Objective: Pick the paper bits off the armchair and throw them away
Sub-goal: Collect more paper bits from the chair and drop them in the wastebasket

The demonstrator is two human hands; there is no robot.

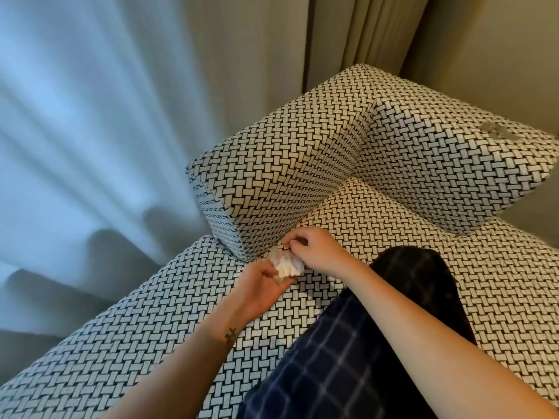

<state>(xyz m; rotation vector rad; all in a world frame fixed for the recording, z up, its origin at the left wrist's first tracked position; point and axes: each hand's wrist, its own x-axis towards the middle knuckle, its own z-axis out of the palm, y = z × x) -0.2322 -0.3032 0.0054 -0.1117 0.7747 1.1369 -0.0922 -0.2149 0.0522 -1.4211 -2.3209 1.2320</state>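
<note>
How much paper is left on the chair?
Partly done. The left hand holds a wad of paper bits. The right hand pinches at the seat beside the armrest; what it has is too small to see. Loose bits lie on the cushion. No bin shows, so nothing looks thrown away.

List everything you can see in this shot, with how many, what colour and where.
armchair: one, black-and-white woven pattern, fills the middle
cushion: one, same pattern, on the seat at right
loose paper bits: small cluster, whitish, on top of the cushion
paper wad: one, white, held above the seat by the armrest
sheer curtain: one, pale blue-white, left
heavy curtain: one, beige, behind the armchair
checked garment: one, dark blue, lower middle, over the seat
left hand: one, grips the paper wad
right hand: one, fingertips pinched together just above the wad; whether they hold a bit is unclear
</note>
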